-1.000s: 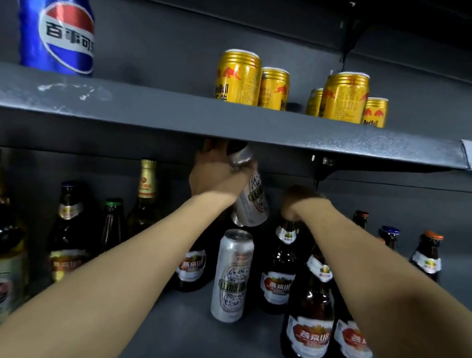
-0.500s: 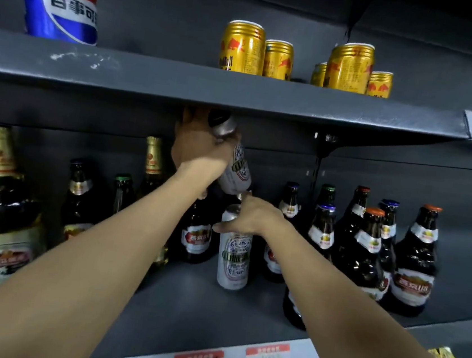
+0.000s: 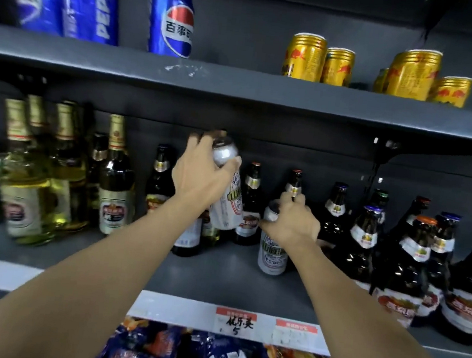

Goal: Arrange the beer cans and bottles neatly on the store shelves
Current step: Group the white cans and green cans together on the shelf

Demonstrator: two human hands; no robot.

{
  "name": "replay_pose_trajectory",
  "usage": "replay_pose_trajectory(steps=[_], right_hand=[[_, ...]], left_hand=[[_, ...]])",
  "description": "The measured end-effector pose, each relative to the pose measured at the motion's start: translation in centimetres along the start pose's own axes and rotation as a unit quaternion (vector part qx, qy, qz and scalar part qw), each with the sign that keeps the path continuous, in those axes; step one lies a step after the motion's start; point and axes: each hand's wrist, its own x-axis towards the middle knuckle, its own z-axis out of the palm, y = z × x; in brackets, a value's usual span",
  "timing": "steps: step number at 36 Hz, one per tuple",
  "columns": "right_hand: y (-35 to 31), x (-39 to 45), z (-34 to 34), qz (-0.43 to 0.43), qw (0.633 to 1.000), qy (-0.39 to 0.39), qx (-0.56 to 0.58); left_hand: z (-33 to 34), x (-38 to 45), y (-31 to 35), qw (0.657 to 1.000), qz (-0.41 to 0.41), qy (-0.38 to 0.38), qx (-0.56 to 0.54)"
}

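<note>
On the middle shelf [image 3: 217, 277], among the beer bottles, the left hand [image 3: 199, 180] grips a silver can [image 3: 225, 195] by its upper half, fingers and thumb curled round it, and holds it tilted in the air above the shelf floor, its base leaning toward the right. Just beside and below it a second can [image 3: 273, 250] of the same kind stands upright on the shelf, and the right hand [image 3: 291, 223] rests over its top with fingers curled round the rim, so both hands are closed on cans. Dark bottles [image 3: 408, 257] crowd the right side, some set forward and uneven; pale gold-foil bottles [image 3: 113, 182] stand to the left; more dark bottles stand behind the two cans. The step in hand looks to be gathering the stray cans out of the bottle rows, one lifted, one just taken hold of. The next move probably calls for finding an open patch of shelf for them, levelling the tilted can before setting it down, and lifting the standing can straight up so it does not knock the bottle necks close behind the right hand. The shelf above holds blue cans [image 3: 172, 20] and gold cans [image 3: 304, 57].
</note>
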Motion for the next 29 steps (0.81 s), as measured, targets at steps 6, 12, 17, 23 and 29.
replay_pose_trajectory(steps=[6, 12, 17, 23, 29], right_hand=[[-3.8, -1.9, -0.2, -0.051, 0.996, 0.034, 0.064], [-10.1, -4.1, -1.0, -0.146, 0.986, 0.035, 0.071], [-17.1, -6.0, -1.2, -0.197, 0.975, 0.041, 0.089], [-28.2, -9.2, 0.4, -0.271, 0.957, 0.043, 0.093], [-39.1, -12.3, 2.6, -0.296, 0.944, 0.022, 0.141]], left_hand=[[-2.5, -1.7, -3.2, 0.998, -0.034, -0.022, 0.043], [-6.8, -2.2, -6.7, 0.996, -0.066, -0.005, 0.052], [-12.4, -2.3, -10.5, 0.996, -0.069, 0.009, 0.056], [-21.0, -2.9, -17.0, 0.992, -0.080, 0.016, 0.095], [-29.3, -3.1, -24.6, 0.984, -0.118, 0.042, 0.126]])
